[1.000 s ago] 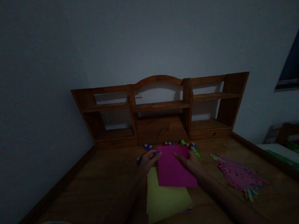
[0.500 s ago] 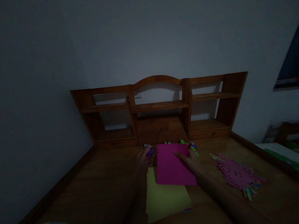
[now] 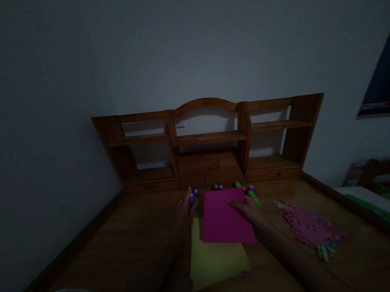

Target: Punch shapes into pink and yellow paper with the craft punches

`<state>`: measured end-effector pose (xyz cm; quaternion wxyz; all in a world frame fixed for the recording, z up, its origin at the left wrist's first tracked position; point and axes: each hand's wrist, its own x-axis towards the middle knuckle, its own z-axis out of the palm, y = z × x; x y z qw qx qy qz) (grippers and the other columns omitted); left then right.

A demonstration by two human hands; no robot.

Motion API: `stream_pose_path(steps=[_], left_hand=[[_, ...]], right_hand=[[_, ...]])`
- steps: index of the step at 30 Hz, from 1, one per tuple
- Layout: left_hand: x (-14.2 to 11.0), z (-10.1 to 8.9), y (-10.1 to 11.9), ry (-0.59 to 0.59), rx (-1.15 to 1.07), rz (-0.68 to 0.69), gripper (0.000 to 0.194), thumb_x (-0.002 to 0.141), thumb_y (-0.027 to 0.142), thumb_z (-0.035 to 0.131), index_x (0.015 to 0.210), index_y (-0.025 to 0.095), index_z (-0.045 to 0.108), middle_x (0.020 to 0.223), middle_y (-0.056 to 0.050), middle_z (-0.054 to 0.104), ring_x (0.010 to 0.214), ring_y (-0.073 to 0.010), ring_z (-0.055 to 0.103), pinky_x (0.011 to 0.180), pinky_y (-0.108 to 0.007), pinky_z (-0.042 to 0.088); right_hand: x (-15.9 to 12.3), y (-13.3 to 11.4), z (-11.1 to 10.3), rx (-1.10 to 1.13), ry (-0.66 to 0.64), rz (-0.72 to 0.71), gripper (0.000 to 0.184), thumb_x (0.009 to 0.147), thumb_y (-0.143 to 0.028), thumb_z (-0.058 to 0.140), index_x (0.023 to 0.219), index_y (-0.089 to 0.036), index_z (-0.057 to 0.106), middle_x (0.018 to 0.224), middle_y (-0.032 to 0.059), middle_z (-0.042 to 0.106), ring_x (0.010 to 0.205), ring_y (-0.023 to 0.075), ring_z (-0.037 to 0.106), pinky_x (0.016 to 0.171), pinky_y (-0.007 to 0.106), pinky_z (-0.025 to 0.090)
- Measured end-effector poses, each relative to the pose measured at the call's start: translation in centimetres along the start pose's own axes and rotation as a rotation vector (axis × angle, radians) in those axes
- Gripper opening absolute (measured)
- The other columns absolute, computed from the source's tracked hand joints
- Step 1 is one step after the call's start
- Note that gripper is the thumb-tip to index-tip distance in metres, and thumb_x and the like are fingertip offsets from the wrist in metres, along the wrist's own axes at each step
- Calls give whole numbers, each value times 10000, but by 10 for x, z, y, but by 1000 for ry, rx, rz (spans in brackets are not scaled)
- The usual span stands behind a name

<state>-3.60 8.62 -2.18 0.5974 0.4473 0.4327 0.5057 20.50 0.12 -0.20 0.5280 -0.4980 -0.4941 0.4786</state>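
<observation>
My left hand (image 3: 185,205) is closed around a purple hole punch (image 3: 193,199) with bulging eyes, just left of a bright pink sheet of paper (image 3: 225,218). The punch and the sheet stand apart. Small holes run along the sheet's upper left edge. My right hand (image 3: 248,209) pinches the sheet at its right side, thumb on top and fingers hidden beneath. Under the sheet's lower part lies a stack of yellow paper (image 3: 217,264) on the desk.
Behind the sheet stand several punches with eyes, among them a red one (image 3: 216,187) and a green one (image 3: 254,198). A pile of pink punched strips (image 3: 308,225) lies at right. A wooden shelf unit (image 3: 209,139) backs the desk; a white cable (image 3: 70,291) lies front left.
The purple punch has turned in my left hand and shifted slightly left. The pink sheet has moved a little left and down, uncovering more of the red punch behind it.
</observation>
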Motion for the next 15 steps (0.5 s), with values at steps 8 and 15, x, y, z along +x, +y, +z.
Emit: stream_pose_path(steps=[8, 15], left_hand=[[-11, 14, -9, -32, 222, 180, 435, 707, 566, 732, 896, 189, 625, 749, -11, 656, 576, -123, 574, 516, -212, 426], [-32, 25, -15, -167, 617, 303, 285, 761, 419, 711, 940, 198, 691, 1038, -75, 674, 969, -241, 631, 838, -337, 507]], right_hand=[[12, 13, 3, -468, 223, -414, 514, 814, -357, 637, 1282, -161, 559, 1245, 134, 608, 1082, 282, 612, 913, 423, 516], [-107, -57, 11, -803, 175, -829, 226, 947, -357, 559, 1154, -350, 650, 1183, 41, 621, 1075, 256, 609, 813, 358, 577]])
